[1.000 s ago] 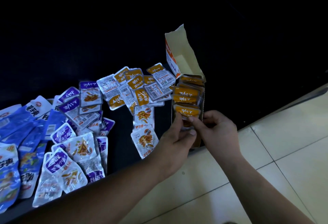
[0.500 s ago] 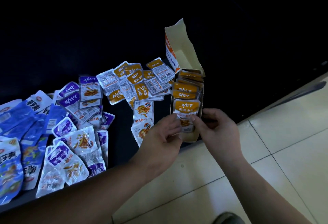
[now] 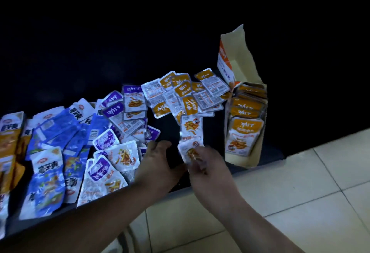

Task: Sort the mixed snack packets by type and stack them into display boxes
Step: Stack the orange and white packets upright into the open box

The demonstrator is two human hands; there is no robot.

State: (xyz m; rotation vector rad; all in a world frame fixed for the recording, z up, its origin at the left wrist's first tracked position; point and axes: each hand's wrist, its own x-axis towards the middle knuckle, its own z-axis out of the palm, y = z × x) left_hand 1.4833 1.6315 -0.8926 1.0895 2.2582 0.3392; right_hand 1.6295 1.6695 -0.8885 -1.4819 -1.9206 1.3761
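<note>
A cardboard display box (image 3: 258, 152) with its flap up stands at the right of the dark table, filled with a row of orange packets (image 3: 243, 132). Loose orange packets (image 3: 189, 94) lie in a pile to its left. Purple packets (image 3: 112, 110) and blue packets (image 3: 54, 128) spread further left. My right hand (image 3: 208, 164) pinches the near end of a white-and-orange packet (image 3: 189, 150) lying left of the box. My left hand (image 3: 158, 160) rests beside it on the table, fingers apart, holding nothing.
The table's front edge (image 3: 220, 180) runs diagonally under my wrists. Beige floor tiles (image 3: 300, 192) fill the lower right. More orange bags (image 3: 8, 148) sit at the far left. Everything behind the table is black.
Both hands have left the box's front orange packet and moved left. My right hand has taken hold of a white-and-orange packet on the table. The view has shifted right.
</note>
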